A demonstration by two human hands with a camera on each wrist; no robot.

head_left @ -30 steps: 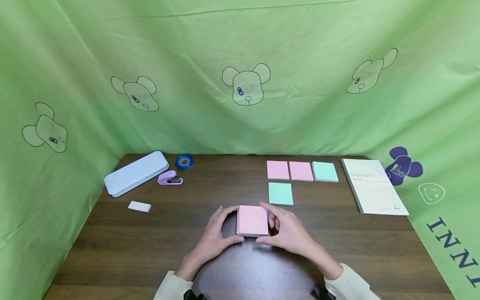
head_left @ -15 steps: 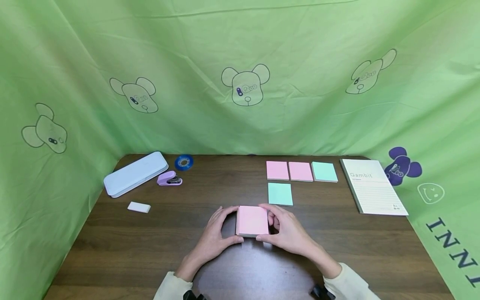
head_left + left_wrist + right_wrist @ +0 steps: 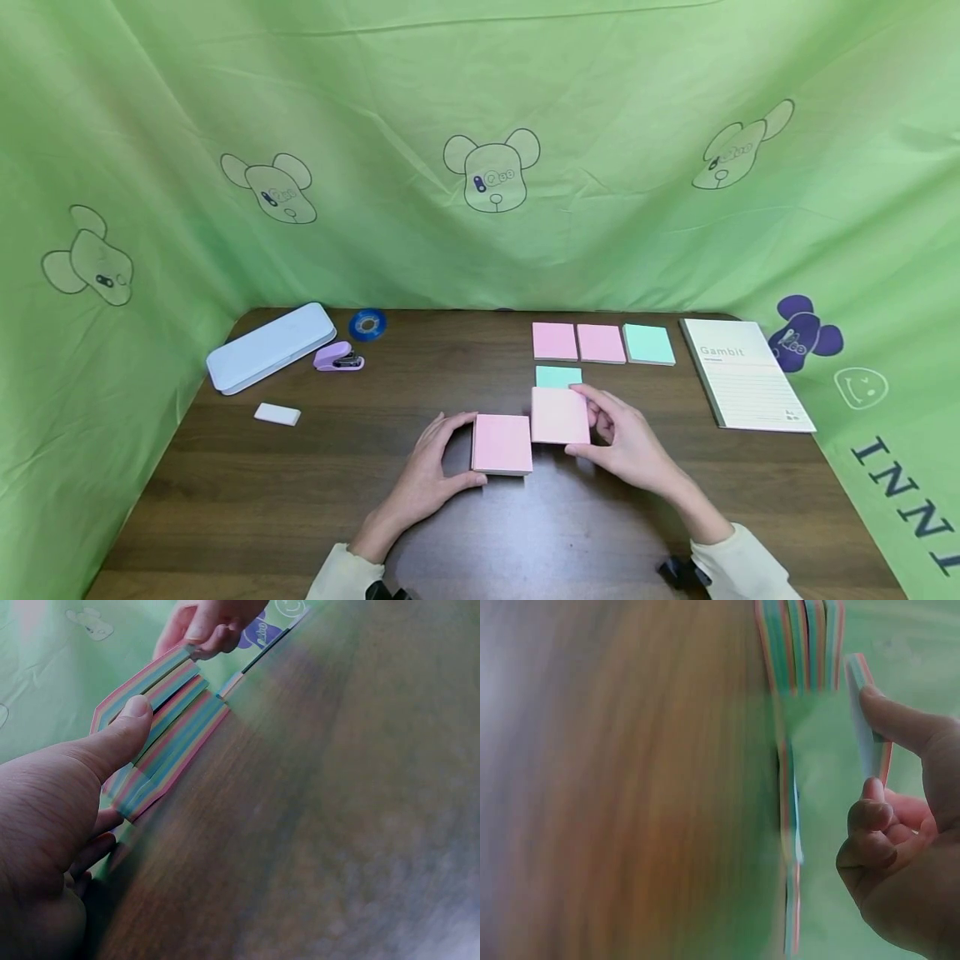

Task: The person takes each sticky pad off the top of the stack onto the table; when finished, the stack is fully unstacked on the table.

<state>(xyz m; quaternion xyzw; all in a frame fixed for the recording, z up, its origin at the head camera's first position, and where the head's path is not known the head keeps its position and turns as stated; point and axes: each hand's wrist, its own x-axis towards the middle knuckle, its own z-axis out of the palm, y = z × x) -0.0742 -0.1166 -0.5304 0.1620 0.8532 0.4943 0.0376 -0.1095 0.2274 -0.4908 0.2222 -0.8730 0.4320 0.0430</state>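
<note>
My left hand [image 3: 426, 468] grips the left side of a pink-topped stack of sticky note pads [image 3: 502, 444] on the table, thumb at the near edge. In the left wrist view, the striped sides of several pads [image 3: 176, 742] show one above another. Between thumb and fingers, my right hand [image 3: 628, 437] holds a single pink-topped sticky note pad [image 3: 560, 415], raised just right of the stack. The right wrist view shows this pad [image 3: 866, 724] apart from the stack [image 3: 799, 645]. Behind it lies a teal pad [image 3: 558, 376], partly covered in the head view.
At the back right, two pink pads [image 3: 554, 341] and a teal pad [image 3: 648, 344] form a row beside a notebook [image 3: 750, 383]. On the left are a pale blue case [image 3: 272, 346], a purple stapler [image 3: 336, 357], blue tape [image 3: 367, 325] and a white eraser [image 3: 277, 414].
My right hand has lifted the top pad off the stack and carried it right and slightly back, partly over the front teal pad. My left hand stays at the stack.
</note>
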